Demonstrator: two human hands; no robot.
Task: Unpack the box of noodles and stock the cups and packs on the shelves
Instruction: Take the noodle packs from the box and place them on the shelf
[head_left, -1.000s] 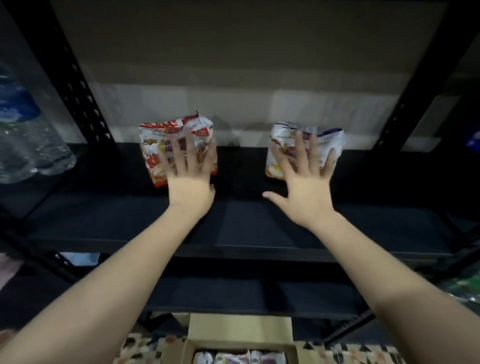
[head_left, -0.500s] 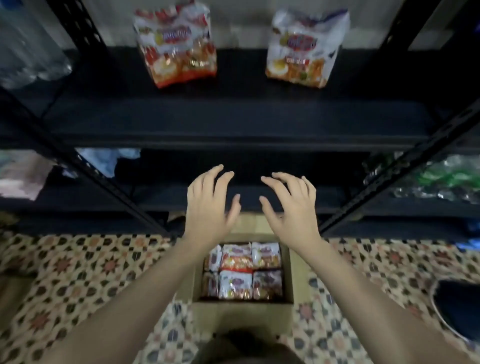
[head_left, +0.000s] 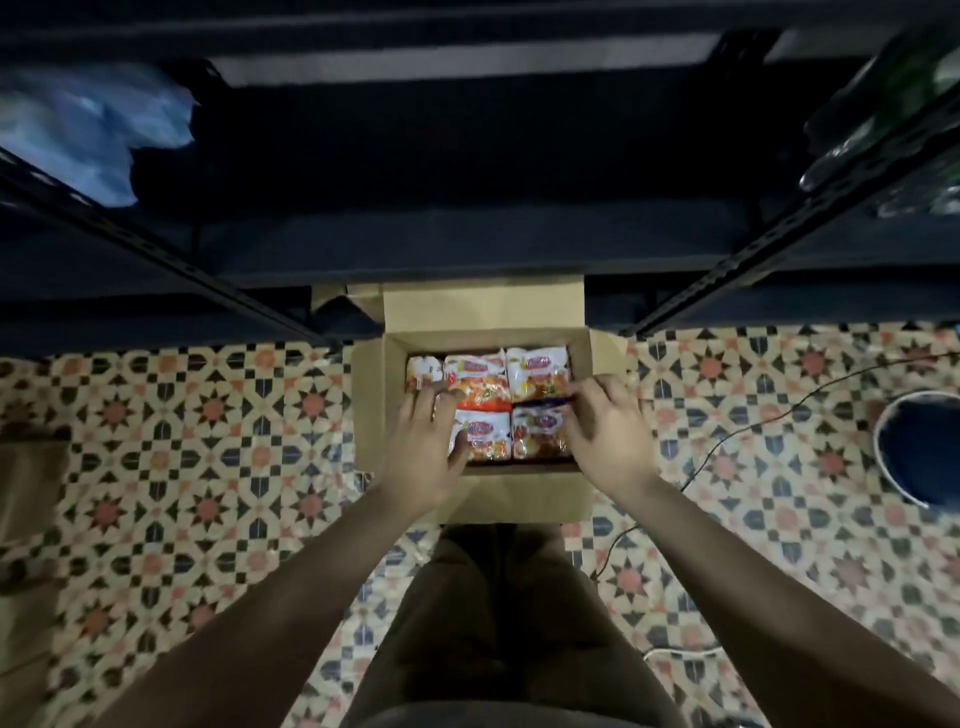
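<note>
2 hands in box (head_left: 370, 415), fingers (head_left: 597, 387) curled — gripping noodle packs (head_left: 480, 384)

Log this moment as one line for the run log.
stage: picking from box | left hand: on red pack | right hand: pinching purple pack | shelf: bare ahead

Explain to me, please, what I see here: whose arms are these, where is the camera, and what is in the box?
There is no machine: a person wears a camera on the head, looking down at their own arms. On the patterned tiled floor stands an open cardboard box of noodle packs, before dark metal shelves. The left hand curls round a near-left pack; the right hand pinches the top edge of a purple-edged pack. Neither pack looks lifted out yet.
</note>
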